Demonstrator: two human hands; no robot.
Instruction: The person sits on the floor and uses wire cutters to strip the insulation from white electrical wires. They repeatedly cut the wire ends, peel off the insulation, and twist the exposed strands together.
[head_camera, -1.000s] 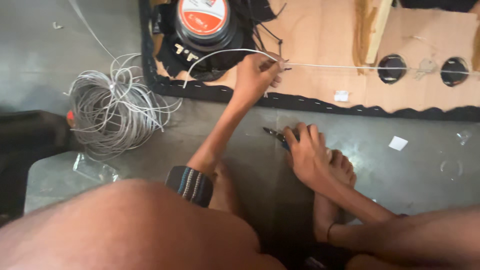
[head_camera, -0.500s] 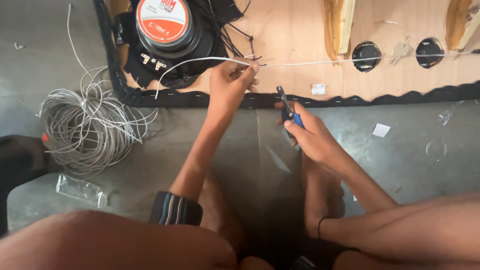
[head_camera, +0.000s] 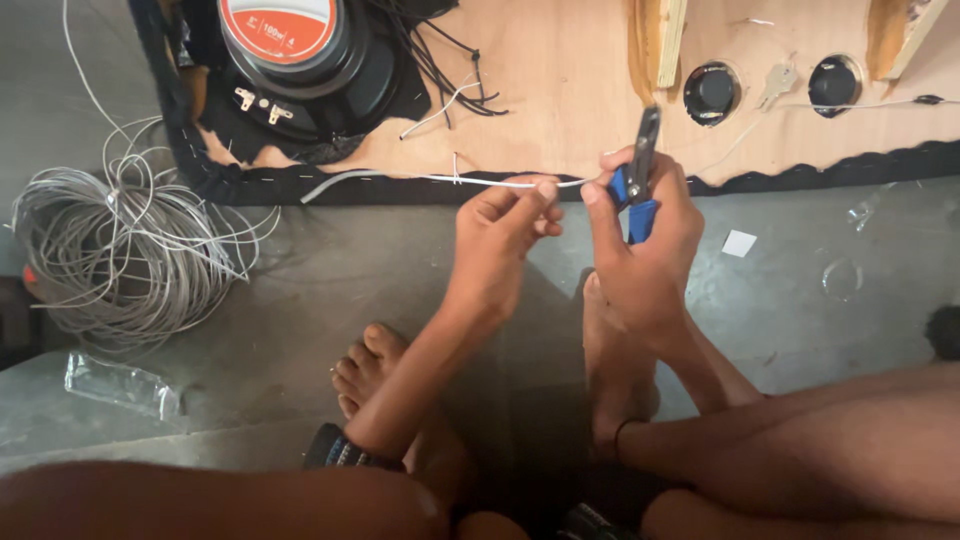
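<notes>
A thin white wire (head_camera: 470, 181) is pinched between the thumb and fingertips of the left hand (head_camera: 505, 225), closed tightly on it near its right end. Blue-handled pliers (head_camera: 637, 175) are gripped in the closed right hand (head_camera: 645, 235), tip pointing far, just beside the wire's end. Whether the wire is caught in the pliers cannot be told.

The wire is stretched to the left along the near edge of a wooden board (head_camera: 560, 80), toward a big speaker (head_camera: 290, 60) already mounted at far left. Two small round parts (head_camera: 712, 92) are seated at far right. A grey wire coil (head_camera: 110, 250) lies at left on the floor (head_camera: 300, 300). It is judged that the speaker is fitted, while the wire end is not yet prepared or connected.
</notes>
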